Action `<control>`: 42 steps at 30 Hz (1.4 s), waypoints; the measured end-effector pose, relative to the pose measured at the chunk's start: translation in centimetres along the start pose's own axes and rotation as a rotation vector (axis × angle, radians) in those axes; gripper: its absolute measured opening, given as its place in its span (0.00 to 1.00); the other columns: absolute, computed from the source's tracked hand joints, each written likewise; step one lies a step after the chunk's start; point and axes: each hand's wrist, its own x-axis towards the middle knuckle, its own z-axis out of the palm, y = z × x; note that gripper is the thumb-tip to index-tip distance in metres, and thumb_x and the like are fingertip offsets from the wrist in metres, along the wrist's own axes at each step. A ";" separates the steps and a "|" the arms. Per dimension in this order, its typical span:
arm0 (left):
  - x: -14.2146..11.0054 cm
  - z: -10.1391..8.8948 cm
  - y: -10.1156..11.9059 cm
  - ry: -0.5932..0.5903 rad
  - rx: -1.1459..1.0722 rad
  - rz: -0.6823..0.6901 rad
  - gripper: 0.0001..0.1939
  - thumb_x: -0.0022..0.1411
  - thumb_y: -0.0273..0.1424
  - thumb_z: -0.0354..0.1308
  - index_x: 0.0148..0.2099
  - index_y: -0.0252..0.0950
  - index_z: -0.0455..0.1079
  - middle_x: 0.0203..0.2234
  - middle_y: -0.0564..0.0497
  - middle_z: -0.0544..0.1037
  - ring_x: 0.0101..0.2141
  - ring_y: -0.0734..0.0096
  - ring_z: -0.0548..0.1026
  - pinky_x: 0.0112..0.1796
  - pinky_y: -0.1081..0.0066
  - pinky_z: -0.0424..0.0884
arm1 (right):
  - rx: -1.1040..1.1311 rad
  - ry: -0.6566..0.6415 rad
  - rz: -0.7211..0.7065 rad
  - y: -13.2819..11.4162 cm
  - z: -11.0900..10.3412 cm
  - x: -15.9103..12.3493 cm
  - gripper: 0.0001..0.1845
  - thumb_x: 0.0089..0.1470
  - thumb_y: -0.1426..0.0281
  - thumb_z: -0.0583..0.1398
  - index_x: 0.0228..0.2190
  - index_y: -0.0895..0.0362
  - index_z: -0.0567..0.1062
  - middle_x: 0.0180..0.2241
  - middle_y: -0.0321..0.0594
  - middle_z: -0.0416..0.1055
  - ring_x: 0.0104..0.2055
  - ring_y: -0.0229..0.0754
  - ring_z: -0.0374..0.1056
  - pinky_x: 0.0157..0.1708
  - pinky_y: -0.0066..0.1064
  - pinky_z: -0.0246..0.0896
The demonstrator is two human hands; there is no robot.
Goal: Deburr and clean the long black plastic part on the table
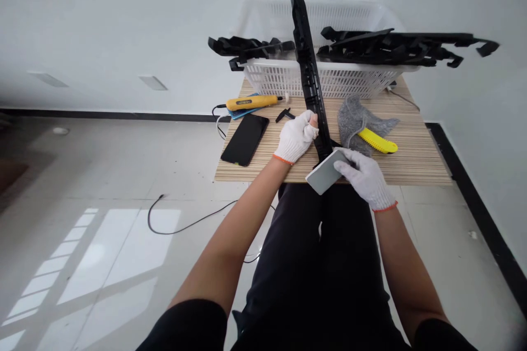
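A long black plastic trim piece [306, 55] slants from the table's near edge up across the basket. My left hand [297, 134], in a white knit glove with an orange cuff, grips it near its lower end, the fingers closed round its side. In my right hand [364, 175], gloved the same way, is a flat grey sanding pad [327, 171], thumb on its face. The pad lies against or just in front of the trim piece's bottom end; I cannot tell whether they touch.
Behind stands a white plastic basket [284, 78] with several black trim pieces [382, 46] across it. On the wooden table [420, 167] lie a black phone [245, 140], a yellow corded power tool [252, 102], a small black caliper-like tool [284, 114], a grey cloth [349, 120] and a yellow-handled cutter [379, 141].
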 end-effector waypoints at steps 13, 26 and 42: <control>0.1 0.1 -0.1 0.006 0.013 0.043 0.29 0.73 0.56 0.36 0.28 0.41 0.55 0.19 0.54 0.63 0.23 0.69 0.63 0.29 0.66 0.56 | 0.035 0.049 0.044 0.0 0.2 -0.4 0.29 0.55 0.54 0.67 0.55 0.53 0.78 0.49 0.43 0.80 0.48 0.50 0.76 0.50 0.46 0.74; 0.1 0.3 -0.5 0.012 -0.011 0.046 0.29 0.73 0.57 0.36 0.28 0.41 0.55 0.19 0.54 0.63 0.23 0.69 0.64 0.28 0.66 0.57 | 0.123 -0.015 0.112 0.4 -1.2 -0.2 0.29 0.52 0.57 0.68 0.55 0.52 0.78 0.47 0.43 0.79 0.40 0.46 0.76 0.37 0.39 0.77; 0.0 0.2 -0.3 0.010 -0.042 0.030 0.27 0.74 0.52 0.41 0.28 0.40 0.56 0.20 0.55 0.62 0.23 0.72 0.62 0.29 0.67 0.57 | 0.172 0.002 0.058 0.2 -0.9 0.3 0.28 0.54 0.58 0.67 0.55 0.51 0.78 0.49 0.42 0.78 0.41 0.44 0.75 0.35 0.35 0.75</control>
